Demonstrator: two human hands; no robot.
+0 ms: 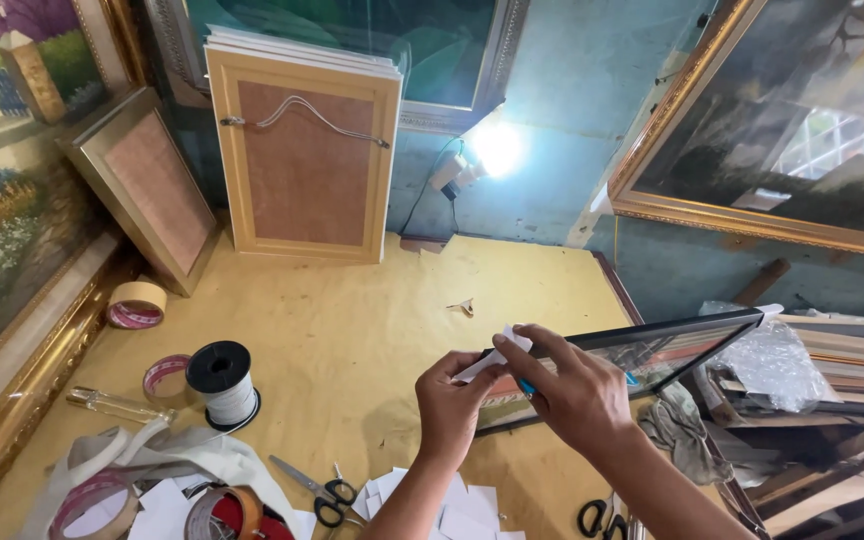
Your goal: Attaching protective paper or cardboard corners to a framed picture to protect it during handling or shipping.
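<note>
Head view, left hand (449,405) and right hand (574,390) pinching white paper piece (493,358), perhaps folded

Head camera looks steeply down, close over the yellow table (352,330).

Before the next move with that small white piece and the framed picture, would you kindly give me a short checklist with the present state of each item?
1. Both hands on the small white piece: ok; left hand and right hand pinch it together.
2. Black-framed picture close at hand: ok, it lies just behind the hands.
3. Frame fully supported on the yellow table: cannot tell; its right end reaches toward the table edge.
4. Scissors within reach: ok, beside the white paper pieces.
5. Blue item under the right hand: cannot tell what it is.
</note>
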